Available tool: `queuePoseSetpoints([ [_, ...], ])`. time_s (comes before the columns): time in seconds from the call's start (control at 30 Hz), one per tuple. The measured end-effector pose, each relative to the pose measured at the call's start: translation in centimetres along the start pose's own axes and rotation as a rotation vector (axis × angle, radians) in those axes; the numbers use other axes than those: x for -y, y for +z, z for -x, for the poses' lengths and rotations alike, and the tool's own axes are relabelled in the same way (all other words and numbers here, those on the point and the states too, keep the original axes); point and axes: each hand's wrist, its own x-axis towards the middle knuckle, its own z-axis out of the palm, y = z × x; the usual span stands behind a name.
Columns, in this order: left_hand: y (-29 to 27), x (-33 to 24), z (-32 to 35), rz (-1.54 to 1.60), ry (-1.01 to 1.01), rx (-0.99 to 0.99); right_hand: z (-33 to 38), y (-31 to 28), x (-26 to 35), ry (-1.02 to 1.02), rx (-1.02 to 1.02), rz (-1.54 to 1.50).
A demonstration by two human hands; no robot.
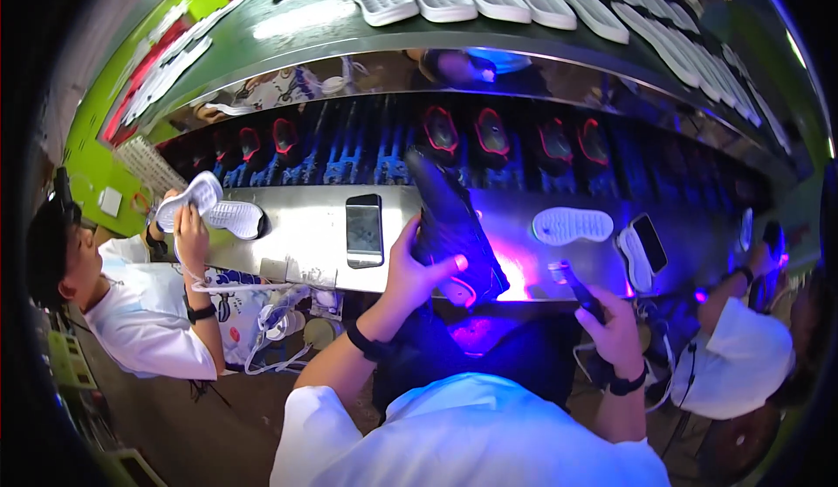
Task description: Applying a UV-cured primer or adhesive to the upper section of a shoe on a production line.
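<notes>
My left hand is wrapped round a dark shoe upper, held tilted over the bench's near edge with its narrow end pointing away from me. A red-rimmed opening shows at its near end. In my right hand is a small brush with a dark handle and a pale head, apart from the shoe upper. A white shoe sole lies on the metal bench beyond the brush. Purple-blue light falls on the shoe upper and the bench around it.
A black phone lies left of the shoe upper. Another sole and a second phone lie at right. Behind, a dark rack bears red-rimmed uppers, below a green conveyor of soles. Co-workers sit on both sides; the left one holds a sole.
</notes>
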Motion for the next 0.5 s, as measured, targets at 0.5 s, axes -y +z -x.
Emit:
queuePoseSetpoints([
  [0.5,-14.3,0.8,-35.4,-1.486,0.562,-0.247,0.2,-2.4,-8.3,0.494,-0.260,-0.287],
])
